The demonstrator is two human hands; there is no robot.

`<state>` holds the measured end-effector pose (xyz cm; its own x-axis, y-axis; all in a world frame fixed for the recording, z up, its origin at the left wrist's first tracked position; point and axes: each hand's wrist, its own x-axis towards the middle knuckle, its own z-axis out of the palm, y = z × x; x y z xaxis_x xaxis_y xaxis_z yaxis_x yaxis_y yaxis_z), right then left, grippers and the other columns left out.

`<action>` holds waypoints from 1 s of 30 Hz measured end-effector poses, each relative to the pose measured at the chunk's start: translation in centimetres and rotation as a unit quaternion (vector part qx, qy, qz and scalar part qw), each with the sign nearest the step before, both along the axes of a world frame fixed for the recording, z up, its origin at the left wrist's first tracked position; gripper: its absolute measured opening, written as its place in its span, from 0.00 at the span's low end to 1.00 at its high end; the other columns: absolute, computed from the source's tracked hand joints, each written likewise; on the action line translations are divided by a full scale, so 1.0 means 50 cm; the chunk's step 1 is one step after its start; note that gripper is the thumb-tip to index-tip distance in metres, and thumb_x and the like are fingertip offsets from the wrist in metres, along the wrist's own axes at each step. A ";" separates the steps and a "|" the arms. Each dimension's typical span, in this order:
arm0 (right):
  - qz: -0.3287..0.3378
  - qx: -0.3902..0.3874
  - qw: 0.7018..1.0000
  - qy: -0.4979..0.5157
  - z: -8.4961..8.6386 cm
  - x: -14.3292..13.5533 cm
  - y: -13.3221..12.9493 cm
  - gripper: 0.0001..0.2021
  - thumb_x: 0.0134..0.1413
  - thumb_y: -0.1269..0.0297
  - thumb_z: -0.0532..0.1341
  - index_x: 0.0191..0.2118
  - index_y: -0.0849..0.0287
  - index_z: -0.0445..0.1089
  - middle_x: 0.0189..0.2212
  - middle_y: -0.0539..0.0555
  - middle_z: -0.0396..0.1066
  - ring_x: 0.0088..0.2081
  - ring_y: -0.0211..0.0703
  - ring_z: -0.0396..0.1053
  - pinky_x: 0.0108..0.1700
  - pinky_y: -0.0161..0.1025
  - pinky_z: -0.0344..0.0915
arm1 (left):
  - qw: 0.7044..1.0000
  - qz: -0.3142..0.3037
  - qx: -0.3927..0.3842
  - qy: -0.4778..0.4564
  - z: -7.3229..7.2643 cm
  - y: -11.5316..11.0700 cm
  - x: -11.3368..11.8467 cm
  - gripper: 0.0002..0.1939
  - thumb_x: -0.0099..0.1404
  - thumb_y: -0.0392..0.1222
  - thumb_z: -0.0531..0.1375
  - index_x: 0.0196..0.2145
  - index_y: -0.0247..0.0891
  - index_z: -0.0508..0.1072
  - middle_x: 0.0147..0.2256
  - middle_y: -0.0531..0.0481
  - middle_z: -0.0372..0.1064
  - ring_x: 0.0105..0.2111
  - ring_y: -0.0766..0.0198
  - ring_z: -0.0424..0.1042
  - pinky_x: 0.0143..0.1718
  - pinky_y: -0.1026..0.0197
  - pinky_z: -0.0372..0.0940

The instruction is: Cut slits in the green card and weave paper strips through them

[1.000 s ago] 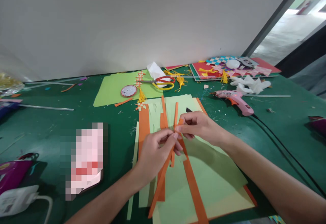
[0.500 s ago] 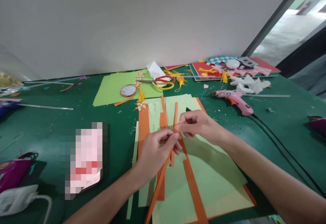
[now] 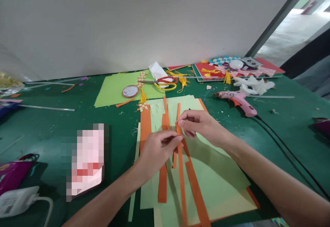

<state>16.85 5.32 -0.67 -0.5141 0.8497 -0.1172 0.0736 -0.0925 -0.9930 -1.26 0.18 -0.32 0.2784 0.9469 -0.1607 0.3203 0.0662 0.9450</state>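
Observation:
Both hands meet over a pile of pale green and orange paper (image 3: 219, 192) on the dark green table. My left hand (image 3: 161, 148) pinches a long orange paper strip (image 3: 182, 179) between thumb and fingers; the strip hangs down toward me. Just above, my right hand (image 3: 194, 122) pinches the same strip near its upper end. Another orange strip (image 3: 162, 185) lies on the green sheets left of it, and a wider one (image 3: 197, 196) to the right. A small checkered woven piece (image 3: 143, 107) rests at the pile's far left corner. My fingers partly hide the gripped end.
Beyond the pile lie scissors (image 3: 160, 82), a round lid (image 3: 130, 91) and a yellow tassel (image 3: 142, 97). At right a pink glue gun (image 3: 238, 101) trails its black cord. A phone (image 3: 89, 161) with a blurred-out surface and a white charger (image 3: 19, 201) are at left.
The strip's hanging lower end has swung from the lower left to nearly straight down. My right hand has risen slightly along its upper end. My left hand stays nearly in place.

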 end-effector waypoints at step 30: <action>0.018 -0.110 0.993 -0.028 -0.017 -0.039 -0.030 0.07 0.47 0.65 0.57 0.22 0.56 0.60 0.18 0.45 0.57 0.21 0.34 0.52 0.23 0.35 0.46 | 0.979 0.149 -0.039 -0.130 -0.007 0.007 -0.010 0.13 0.64 0.44 0.62 0.25 0.37 0.66 0.21 0.55 0.69 0.22 0.67 0.70 0.27 0.65 0.66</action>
